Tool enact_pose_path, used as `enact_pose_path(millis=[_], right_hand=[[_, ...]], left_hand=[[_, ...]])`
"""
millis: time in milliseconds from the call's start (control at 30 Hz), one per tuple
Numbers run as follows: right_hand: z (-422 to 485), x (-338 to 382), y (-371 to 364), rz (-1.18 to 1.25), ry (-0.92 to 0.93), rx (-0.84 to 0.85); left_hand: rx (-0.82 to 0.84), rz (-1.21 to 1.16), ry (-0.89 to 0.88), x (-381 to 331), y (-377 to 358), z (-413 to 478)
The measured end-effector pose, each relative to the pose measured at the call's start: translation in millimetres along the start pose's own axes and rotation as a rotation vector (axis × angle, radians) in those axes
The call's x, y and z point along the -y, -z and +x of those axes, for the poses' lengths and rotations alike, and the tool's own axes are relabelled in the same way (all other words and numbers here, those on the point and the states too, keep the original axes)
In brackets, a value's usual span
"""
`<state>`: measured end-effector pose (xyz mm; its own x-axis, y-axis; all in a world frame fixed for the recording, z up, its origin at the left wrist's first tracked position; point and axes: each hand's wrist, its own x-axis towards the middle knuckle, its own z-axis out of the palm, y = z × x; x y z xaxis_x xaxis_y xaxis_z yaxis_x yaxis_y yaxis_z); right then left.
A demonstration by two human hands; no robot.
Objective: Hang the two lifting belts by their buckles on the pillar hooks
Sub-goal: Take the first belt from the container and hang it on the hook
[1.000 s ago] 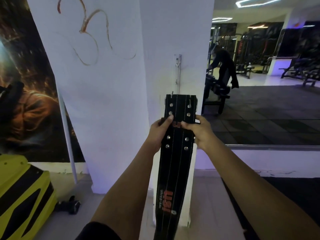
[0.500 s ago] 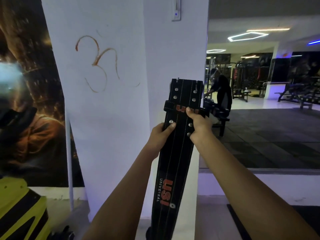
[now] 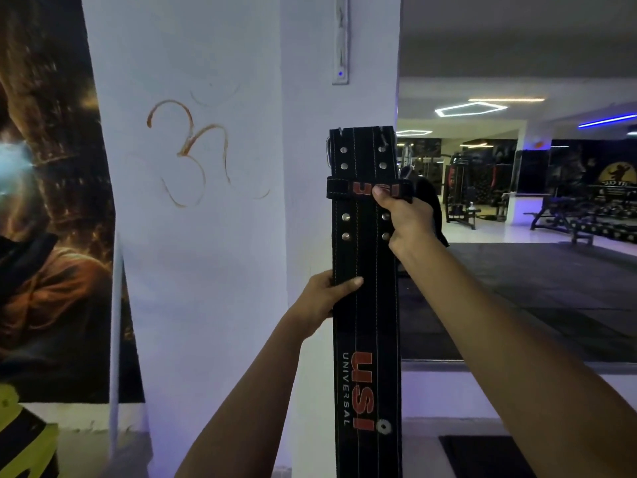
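A black lifting belt (image 3: pixel 365 305) with red USI lettering hangs upright in front of the white pillar (image 3: pixel 213 270). Its metal buckle (image 3: pixel 331 150) shows at the belt's top left edge. My right hand (image 3: pixel 403 219) grips the belt's right side at the keeper loop. My left hand (image 3: pixel 327 298) holds its left edge lower down. A narrow white hook rail (image 3: pixel 340 46) is fixed to the pillar above the belt's top end, apart from it. I see only one belt.
A dark mural poster (image 3: pixel 44 201) covers the wall on the left. A yellow and black machine (image 3: pixel 24 439) sits at bottom left. Gym benches and racks (image 3: pixel 568 215) stand far right, past a dark floor mat.
Both hands have raised the belt up the pillar toward the hook rail. My right hand slid up to the keeper loop; my left hand now sits lower on the belt.
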<state>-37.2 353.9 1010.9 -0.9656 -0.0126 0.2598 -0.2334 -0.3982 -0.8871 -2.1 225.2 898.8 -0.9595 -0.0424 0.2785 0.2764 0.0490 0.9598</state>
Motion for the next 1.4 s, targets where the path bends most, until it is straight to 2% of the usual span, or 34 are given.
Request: enact_pose_path(millis=[167,233,367,567,767,867,1000,1100,1200,1300,1400], right_hand=[[2.6,12.3,5.3,0.042,-0.004,-0.009],[3.4,15.4,8.6,0.042,-0.008,-0.017],[6.2,14.7,17.9,0.027,-0.031,-0.027],[10.5,17.4,21.2,0.07,-0.047,-0.038],[10.7,3.4,29.6,0.038,-0.108,-0.059],[10.9,-1.5,31.3,0.044,-0.128,-0.068],[17.2,0.7,33.2,0.041,-0.108,-0.061],[19.0,1.9,34.3,0.054,-0.087,-0.051],[15.1,-2.5,32.9,0.086,-0.052,-0.026],[15.3,-1.5,35.4,0.121,0.026,0.018],[17.1,-8.0,47.8,-0.07,0.15,0.067]], left_hand=[[-0.069,-0.122,-0.109,-24.0,-13.0,11.5],[-0.043,-0.106,-0.065,-9.2,-12.2,6.7],[0.119,0.042,0.064,25.5,-5.3,-6.7],[0.028,-0.023,0.008,13.7,-5.2,2.4],[0.055,0.089,0.096,65.6,0.4,-16.6],[0.059,0.073,0.112,67.6,3.0,-15.2],[0.025,-0.001,0.069,42.3,-3.7,-6.6],[-0.035,-0.067,-0.059,0.1,-15.4,12.4],[-0.156,-0.183,-0.218,-56.7,-34.4,34.3],[-0.271,-0.226,-0.285,-87.1,-45.9,49.8],[-0.285,-0.249,-0.305,-92.3,-48.8,58.4]])
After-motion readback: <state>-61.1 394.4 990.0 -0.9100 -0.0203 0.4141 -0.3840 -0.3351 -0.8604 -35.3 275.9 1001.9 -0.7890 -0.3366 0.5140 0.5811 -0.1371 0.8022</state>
